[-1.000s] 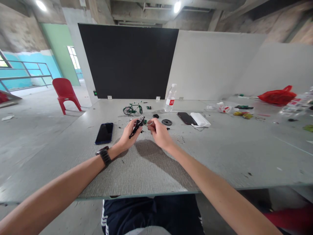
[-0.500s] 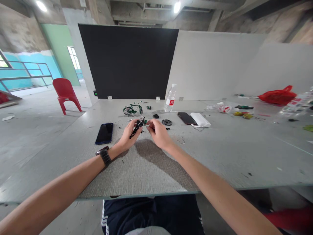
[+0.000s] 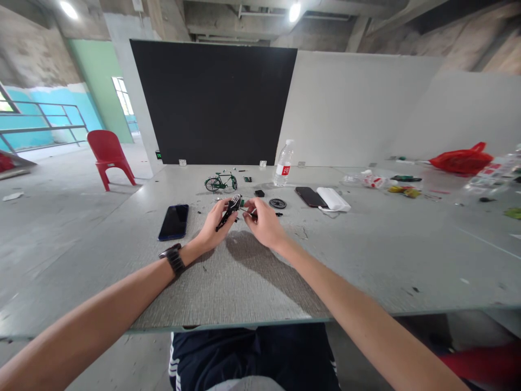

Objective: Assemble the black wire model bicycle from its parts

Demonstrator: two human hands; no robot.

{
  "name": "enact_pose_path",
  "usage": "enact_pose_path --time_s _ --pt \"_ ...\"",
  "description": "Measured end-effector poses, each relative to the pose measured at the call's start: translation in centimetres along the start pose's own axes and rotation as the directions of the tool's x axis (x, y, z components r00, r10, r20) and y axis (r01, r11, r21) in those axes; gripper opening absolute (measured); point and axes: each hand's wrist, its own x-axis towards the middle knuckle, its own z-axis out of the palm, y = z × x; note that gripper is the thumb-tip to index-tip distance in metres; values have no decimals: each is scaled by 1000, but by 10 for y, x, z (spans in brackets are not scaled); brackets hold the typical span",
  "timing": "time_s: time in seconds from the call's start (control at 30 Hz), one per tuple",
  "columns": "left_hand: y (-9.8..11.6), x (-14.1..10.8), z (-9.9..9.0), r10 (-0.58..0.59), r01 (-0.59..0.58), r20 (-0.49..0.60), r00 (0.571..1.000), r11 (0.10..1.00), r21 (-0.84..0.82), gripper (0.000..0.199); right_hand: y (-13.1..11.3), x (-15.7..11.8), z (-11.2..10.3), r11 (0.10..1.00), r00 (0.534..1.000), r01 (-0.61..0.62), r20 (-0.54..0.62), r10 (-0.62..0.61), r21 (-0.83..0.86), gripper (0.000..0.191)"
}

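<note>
In the head view, my left hand [image 3: 215, 224] is closed around a black model bicycle part [image 3: 228, 214] with a silvery upper end, held tilted above the table. My right hand [image 3: 264, 221] pinches a small screwdriver [image 3: 246, 212], its thin shaft pointing left at the part; the fingers mostly hide its handle. A bit of green shows between the two hands. Just right of my right hand lies a loose black spoked wheel [image 3: 278, 203]. Beyond my hands a green model bicycle [image 3: 220, 182] stands upright, with a small black piece [image 3: 259, 193] to its right.
A dark phone [image 3: 173, 222] lies left of my hands. To the right are another phone [image 3: 310, 196], a white case [image 3: 334, 199] and an upright water bottle [image 3: 284, 164]. Plastic wrapping and a red bag [image 3: 462, 161] lie far right. A black panel [image 3: 215, 103] stands behind the table.
My right-hand fingers have shifted slightly on the screwdriver, and more of its shaft shows. My left hand and the black part stay almost where they were.
</note>
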Motion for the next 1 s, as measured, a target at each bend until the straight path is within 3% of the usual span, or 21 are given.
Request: enact_pose_path --time_s 0.17,0.7,1.0 --pt "5 0 -1 -27 27 3 1000 1000 -3 27 2 0 0 1000 1000 13 1 -13 -5 9" --pt "-1 0 0 2 -2 4 1000 1000 18 30 -1 -1 -3 991 993 -111 55 107 70 8" --pt "2 0 0 20 -19 -11 1000 999 29 29 1 -1 -1 999 1000 1 16 -1 -32 10"
